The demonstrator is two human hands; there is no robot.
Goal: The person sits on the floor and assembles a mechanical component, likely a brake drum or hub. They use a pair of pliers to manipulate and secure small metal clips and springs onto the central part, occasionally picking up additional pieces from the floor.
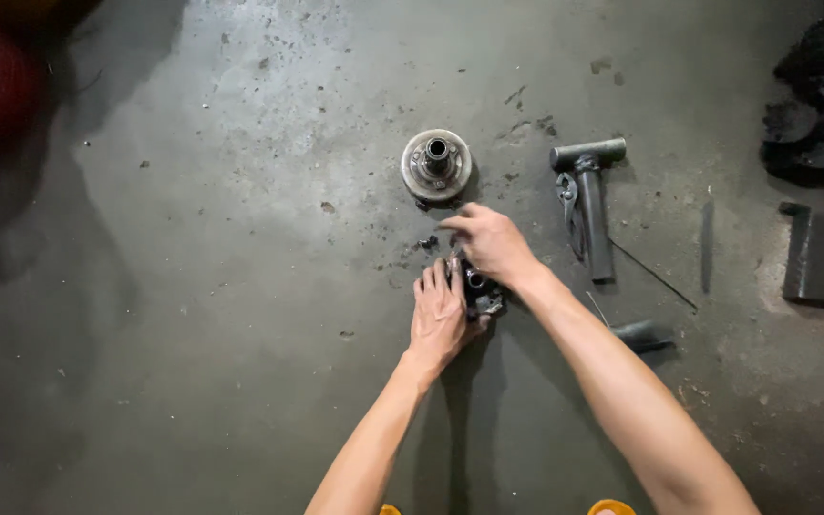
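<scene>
Nearby: one hub [437, 165], one T-wrench [591, 195], one pliers [569, 212]. Left hand [439, 315] curls round one casting [480, 290]; right hand [491, 243] loosely open above, holding nothing visible.

floor [193, 315]: grey concrete, stained, gritty | light: overhead, brightest at top centre

You have no packages, labels, signs or screens anywhere in your view
</scene>
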